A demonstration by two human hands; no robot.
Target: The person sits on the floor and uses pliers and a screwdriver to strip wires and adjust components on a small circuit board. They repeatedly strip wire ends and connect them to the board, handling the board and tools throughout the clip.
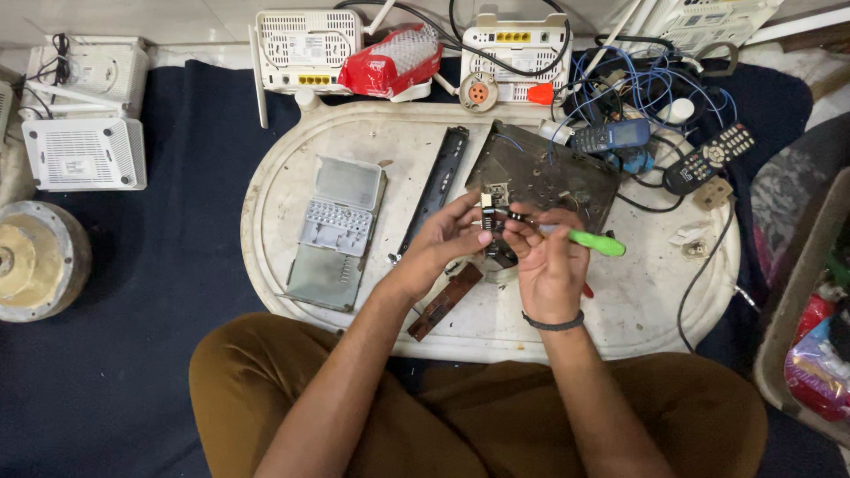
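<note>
Over the middle of a white oval bench (292, 159), the left hand (438, 243) pinches a small dark component (493, 221) between thumb and fingers (467, 208), while the right hand (551, 265) grips a green-handled screwdriver (595, 242) with its fingers pressed around the shaft, the tip meeting the component. Just beyond the hands lies a dark metal chassis plate (549, 173), tilted and partly hidden by them; a long black strip (436, 190) lies to its left, and further left a grey opened casing (336, 232) rests flat. A brown circuit strip (445, 301) sits near the left wrist, at the bench's near edge. On the far right of the bench a blue mobile phone (611, 135) lies among tangled blue wires (646, 88), with a black remote control (710, 157) beside it and a black cable trailing down toward the near right. At the far edge stand two white routers (305, 49), a red plastic bag (390, 62) between them, and a round socket (479, 91) with an orange-handled tool (540, 93). The bench stands on a dark blue mat (133, 310) over a pale tiled floor; more white router boxes (84, 152) and a round metal part (35, 258) lie to the left. The person sits cross-legged in brown trousers (266, 389).
</note>
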